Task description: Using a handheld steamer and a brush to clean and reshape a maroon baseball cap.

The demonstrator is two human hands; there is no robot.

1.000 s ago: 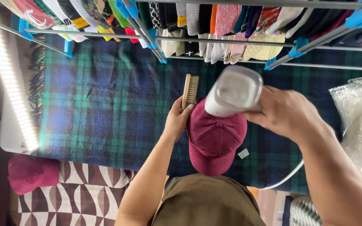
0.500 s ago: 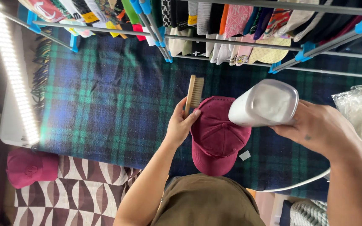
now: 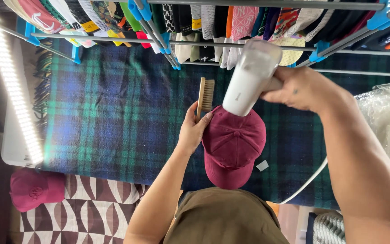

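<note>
Two maroon caps show: one cap [image 3: 234, 147] lies on the plaid blanket [image 3: 113, 117] that covers the worktop, near the person's chest, and a second cap [image 3: 34, 190] sits off the blanket at lower left, on a patterned cloth [image 3: 91, 212]. The left hand [image 3: 194, 129] is partly curled, fingers touching the near cap's edge beside one wooden brush [image 3: 205, 96] that lies on the blanket. The right hand [image 3: 301, 88] is closed around the handle of one white steamer [image 3: 249, 77], whose head points down at the cap's crown and hides part of it. A white cord [image 3: 308, 183] trails right. A rack [image 3: 249, 47] of many hanging caps crosses the top; a light strip [image 3: 12, 86] runs down the left; clear plastic [image 3: 389, 117] lies right.
</note>
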